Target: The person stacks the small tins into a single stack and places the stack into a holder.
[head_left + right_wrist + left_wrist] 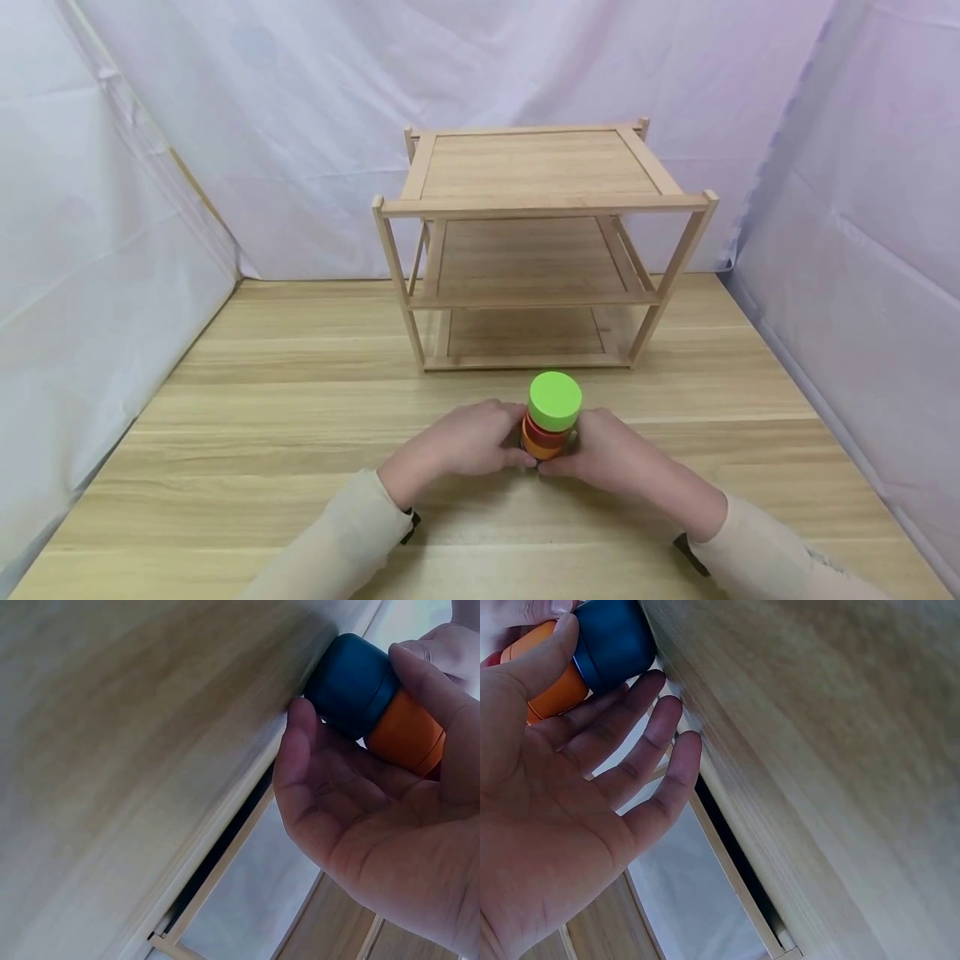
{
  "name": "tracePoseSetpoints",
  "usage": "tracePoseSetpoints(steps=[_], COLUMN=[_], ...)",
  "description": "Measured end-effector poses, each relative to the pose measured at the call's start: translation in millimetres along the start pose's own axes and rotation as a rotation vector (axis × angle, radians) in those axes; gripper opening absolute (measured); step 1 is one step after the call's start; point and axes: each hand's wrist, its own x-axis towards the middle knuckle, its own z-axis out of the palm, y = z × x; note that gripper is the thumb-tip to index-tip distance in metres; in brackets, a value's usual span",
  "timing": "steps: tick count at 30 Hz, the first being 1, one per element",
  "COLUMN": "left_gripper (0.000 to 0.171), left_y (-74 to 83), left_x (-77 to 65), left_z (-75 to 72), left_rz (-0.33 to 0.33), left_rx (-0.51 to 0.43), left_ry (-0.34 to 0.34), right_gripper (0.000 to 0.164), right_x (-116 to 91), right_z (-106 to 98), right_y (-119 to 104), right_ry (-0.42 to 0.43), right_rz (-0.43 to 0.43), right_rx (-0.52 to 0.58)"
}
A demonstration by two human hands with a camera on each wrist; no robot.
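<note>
An upright stack of round coloured pieces (pixel 555 402) stands on the table in front of the rack, bright green on top with red and orange bands below. Its dark blue bottom piece (pixel 616 646) shows in both wrist views, against the tabletop. From the left side my left hand (pixel 476 437) holds the stack low down, thumb across the orange part and the other fingers spread loosely behind. On the opposite side my right hand (pixel 611 450) holds it too, its thumb near the joint of the orange piece (pixel 405 733) and the blue one.
A three-tier wooden rack (pixel 536 204) stands just behind the stack. The wood-grain table (pixel 300 400) extends to both sides. White cloth (pixel 315 125) hangs at the back, left and right.
</note>
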Motion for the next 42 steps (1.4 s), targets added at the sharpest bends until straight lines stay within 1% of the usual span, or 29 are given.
tracePoseSetpoints(steps=[9, 15, 20, 28, 34, 42], left_gripper=[0.043, 0.047, 0.051, 0.051, 0.051, 0.051], left_y=[-1.7, -1.0, 0.1, -0.2, -0.9, -2.6], left_x=[0.0, -1.2, -1.3, -0.4, -1.0, -2.3], left_z=[3.0, 1.3, -0.8, -1.2, 0.4, 2.5], left_rz=[-0.001, -0.014, -0.019, -0.013, -0.026, -0.035], left_rx=[-0.015, -0.032, -0.034, -0.029, -0.025, -0.021], left_ry=[0.004, 0.006, 0.006, 0.007, 0.001, 0.004], right_gripper=[0.046, 0.046, 0.048, 0.049, 0.048, 0.047], right_x=[-0.1, 0.7, 0.6, 1.1, 1.4, 1.2], right_z=[0.8, -0.2, -1.7, -1.2, 0.2, 1.0], right_y=[1.6, 1.9, 1.2, 1.2, 0.8, 0.3], right_ry=[-0.007, -0.011, -0.012, -0.002, -0.006, -0.014], right_rz=[-0.017, -0.035, -0.033, -0.017, -0.015, -0.047], right_rx=[-0.029, -0.026, -0.016, -0.012, -0.015, -0.037])
